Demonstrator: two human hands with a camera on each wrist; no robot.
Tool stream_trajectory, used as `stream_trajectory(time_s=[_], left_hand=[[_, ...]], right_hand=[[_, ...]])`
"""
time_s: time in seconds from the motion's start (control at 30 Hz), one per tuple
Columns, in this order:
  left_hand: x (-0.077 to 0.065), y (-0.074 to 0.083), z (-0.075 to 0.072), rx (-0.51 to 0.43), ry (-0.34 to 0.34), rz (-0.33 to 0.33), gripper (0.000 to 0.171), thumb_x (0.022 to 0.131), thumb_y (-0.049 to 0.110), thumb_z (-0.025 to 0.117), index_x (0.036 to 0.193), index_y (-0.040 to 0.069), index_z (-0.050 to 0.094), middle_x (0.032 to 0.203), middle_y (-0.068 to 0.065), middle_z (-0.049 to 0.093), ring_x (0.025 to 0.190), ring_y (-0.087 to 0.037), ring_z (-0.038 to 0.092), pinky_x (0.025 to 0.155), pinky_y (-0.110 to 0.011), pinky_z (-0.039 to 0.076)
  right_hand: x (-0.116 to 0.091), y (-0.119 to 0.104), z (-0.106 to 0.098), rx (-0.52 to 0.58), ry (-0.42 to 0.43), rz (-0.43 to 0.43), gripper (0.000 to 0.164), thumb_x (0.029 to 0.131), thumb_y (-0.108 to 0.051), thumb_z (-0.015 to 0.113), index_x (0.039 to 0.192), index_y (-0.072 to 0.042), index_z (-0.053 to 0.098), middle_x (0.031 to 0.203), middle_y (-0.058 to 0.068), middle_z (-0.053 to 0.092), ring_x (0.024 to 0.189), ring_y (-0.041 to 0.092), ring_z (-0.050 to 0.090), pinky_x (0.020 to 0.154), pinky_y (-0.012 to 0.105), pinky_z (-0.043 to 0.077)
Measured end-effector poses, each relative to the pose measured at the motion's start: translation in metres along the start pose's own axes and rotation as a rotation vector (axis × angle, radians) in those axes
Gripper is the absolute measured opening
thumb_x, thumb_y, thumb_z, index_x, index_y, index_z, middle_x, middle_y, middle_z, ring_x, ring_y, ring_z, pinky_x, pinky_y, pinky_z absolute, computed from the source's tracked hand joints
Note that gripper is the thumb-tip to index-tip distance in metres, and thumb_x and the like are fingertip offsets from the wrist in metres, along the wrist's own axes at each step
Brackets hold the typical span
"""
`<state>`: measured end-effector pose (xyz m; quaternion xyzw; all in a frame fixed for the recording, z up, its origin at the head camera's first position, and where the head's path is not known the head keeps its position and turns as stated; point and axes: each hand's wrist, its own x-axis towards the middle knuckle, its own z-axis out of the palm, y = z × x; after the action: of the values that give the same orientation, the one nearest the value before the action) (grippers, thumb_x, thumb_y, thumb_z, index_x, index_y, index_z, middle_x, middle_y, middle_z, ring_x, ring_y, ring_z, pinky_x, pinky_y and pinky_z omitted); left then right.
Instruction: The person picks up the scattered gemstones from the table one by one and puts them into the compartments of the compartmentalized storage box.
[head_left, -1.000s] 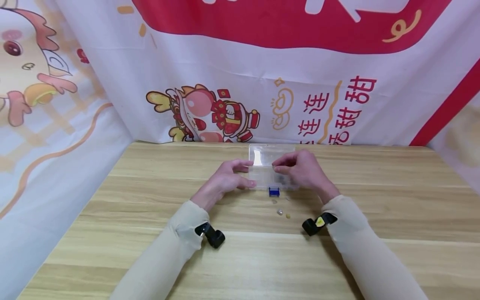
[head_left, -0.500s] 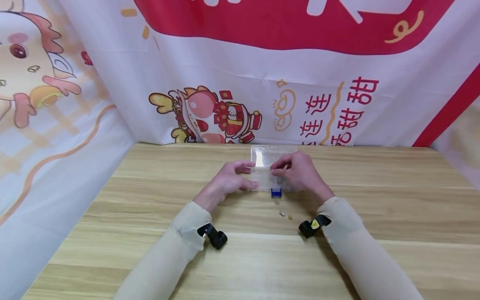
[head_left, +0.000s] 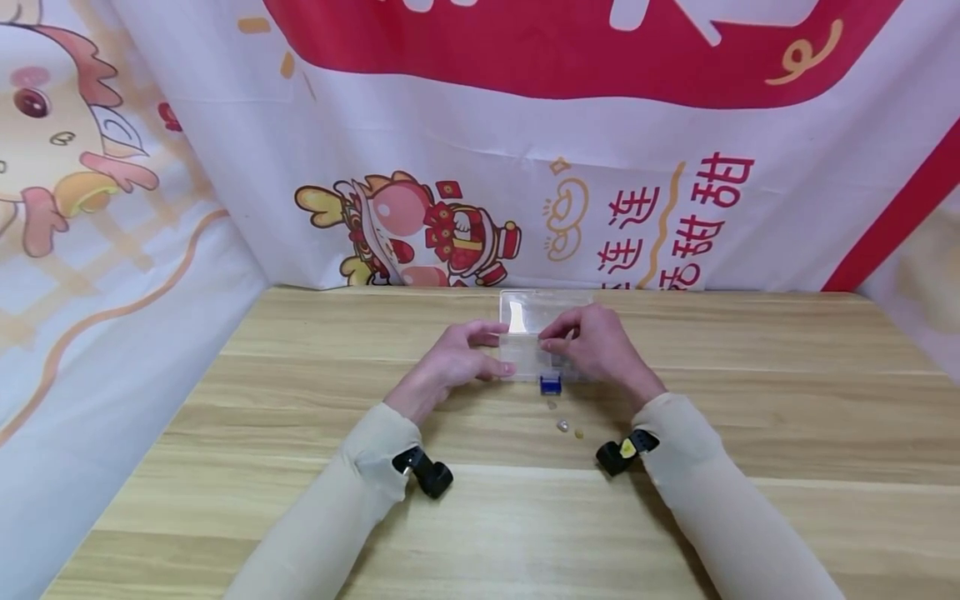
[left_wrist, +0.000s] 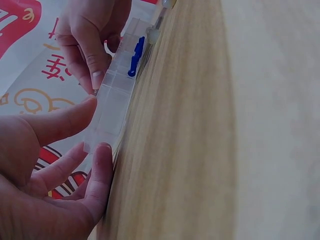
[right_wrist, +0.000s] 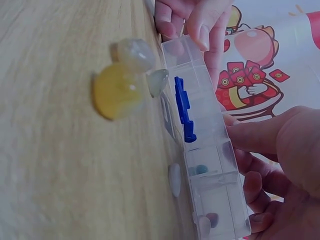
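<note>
A clear plastic compartment box (head_left: 525, 354) with a blue latch (head_left: 551, 385) lies on the table, its lid (head_left: 543, 308) raised behind it. My left hand (head_left: 461, 354) holds the box's left end, thumb at the near side and fingers at the far side. Above the middle compartments, my right hand (head_left: 596, 337) pinches a tiny dark piece (left_wrist: 95, 92), perhaps a stone, mostly hidden by the fingertips. In the right wrist view, a teal stone (right_wrist: 201, 169) and a dark stone (right_wrist: 213, 220) sit in separate compartments towards the right end.
Before the box lie several small stones on the wooden table (head_left: 480, 533): a yellow stone (right_wrist: 117, 92), a whitish stone (right_wrist: 136, 55), a greenish stone (right_wrist: 159, 81) and a pale oblong stone (right_wrist: 174, 180). A printed cloth (head_left: 450, 125) hangs behind the table.
My right hand has shifted a little left over the box and tilted inward. The left hand keeps its place at the box's left end.
</note>
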<state>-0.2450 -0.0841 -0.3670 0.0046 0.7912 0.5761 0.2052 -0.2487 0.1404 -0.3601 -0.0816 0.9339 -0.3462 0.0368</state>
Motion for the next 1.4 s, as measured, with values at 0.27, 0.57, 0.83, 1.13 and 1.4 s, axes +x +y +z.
stream_trajectory(time_s=[0.27,0.57,0.83,1.13,1.4], left_hand=[[0.002,0.0014,-0.0002,-0.002,-0.009,0.004,0.067,0.086,0.004,0.086,0.147,0.02,0.062,0.149,-0.009,0.059,0.108,-0.025,0.068,0.087,-0.03,0.062],[0.0013,0.0013,0.0,0.009,0.0,-0.009,0.067,0.086,0.006,0.086,0.146,0.022,0.062,0.149,-0.007,0.059,0.11,-0.025,0.068,0.089,-0.031,0.062],[-0.0006,0.001,-0.0014,0.008,0.0,-0.008,0.068,0.086,0.005,0.086,0.147,0.022,0.062,0.15,-0.008,0.058,0.11,-0.026,0.069,0.09,-0.032,0.062],[0.0002,-0.0011,-0.0001,0.018,-0.001,-0.008,0.068,0.085,0.005,0.085,0.147,0.022,0.061,0.15,-0.008,0.059,0.111,-0.025,0.07,0.089,-0.031,0.062],[0.0005,0.0008,-0.0002,0.02,-0.004,-0.005,0.065,0.088,0.007,0.085,0.147,0.022,0.062,0.151,-0.008,0.058,0.109,-0.026,0.069,0.091,-0.032,0.063]], right_hand=[[-0.0001,-0.0021,-0.005,-0.036,-0.028,-0.012,0.011,0.098,-0.02,0.077,0.107,-0.017,0.082,0.104,0.003,0.078,0.092,0.021,0.063,0.077,0.032,0.053],[-0.0008,-0.0033,-0.005,-0.052,-0.046,-0.012,0.011,0.098,-0.02,0.077,0.108,-0.018,0.081,0.105,0.003,0.077,0.093,0.021,0.064,0.078,0.032,0.054],[-0.0008,-0.0027,-0.0032,-0.051,-0.053,-0.024,0.012,0.099,-0.021,0.076,0.109,-0.018,0.081,0.105,0.003,0.077,0.094,0.021,0.064,0.079,0.032,0.054],[-0.0024,-0.0014,-0.0022,-0.058,-0.054,-0.03,0.011,0.098,-0.021,0.077,0.108,-0.019,0.081,0.104,0.001,0.077,0.093,0.02,0.065,0.079,0.033,0.055],[0.0003,-0.0002,-0.0032,-0.074,-0.045,-0.056,0.014,0.099,-0.021,0.076,0.11,-0.017,0.084,0.106,0.003,0.077,0.094,0.02,0.064,0.08,0.032,0.052]])
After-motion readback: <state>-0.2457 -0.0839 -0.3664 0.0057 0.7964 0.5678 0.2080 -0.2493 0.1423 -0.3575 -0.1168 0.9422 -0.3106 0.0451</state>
